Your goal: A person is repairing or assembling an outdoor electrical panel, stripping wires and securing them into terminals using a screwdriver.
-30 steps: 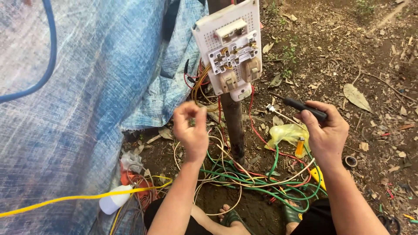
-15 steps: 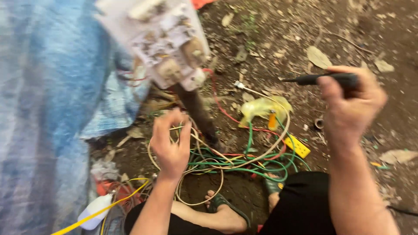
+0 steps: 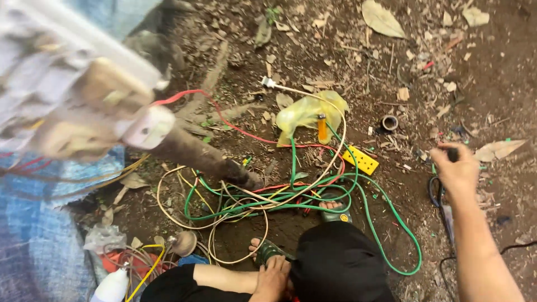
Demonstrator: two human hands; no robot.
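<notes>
The largest thing in view is the blue tarpaulin (image 3: pixel 33 246) along the left edge, and over it looms a white switch board (image 3: pixel 72 95), blurred and very close to the camera, mounted on a dark wooden post (image 3: pixel 196 156) that slants down into the bare soil (image 3: pixel 347 45). Around the foot of the post a tangle of green cable (image 3: pixel 358 190) is spread, looped together with cream wire (image 3: pixel 235 246) and a thin red wire (image 3: pixel 224 120) that runs up to the board. The right hand (image 3: pixel 457 174) is stretched out to the right, its fingers curled shut around a dark handle, seemingly a screwdriver (image 3: pixel 452 152), of which only the top is seen; just below it a pair of dark-handled pliers (image 3: pixel 439 201) lies on the ground. The left hand (image 3: pixel 273 278) is rested low on a sandalled foot, fingers lying loosely together and holding nothing that can be made out. Smaller items are scattered between: a crumpled yellow plastic bag (image 3: pixel 305 114), a yellow socket strip (image 3: pixel 361 160), an orange lighter (image 3: pixel 323 128) and a small dark ring (image 3: pixel 389 122). A snag is judged likely, since the cables are coiled about the feet and could be dragged by any shift of the legs, pulling the red wire from the board; if the board is live, bare ends on damp earth could be touched.
</notes>
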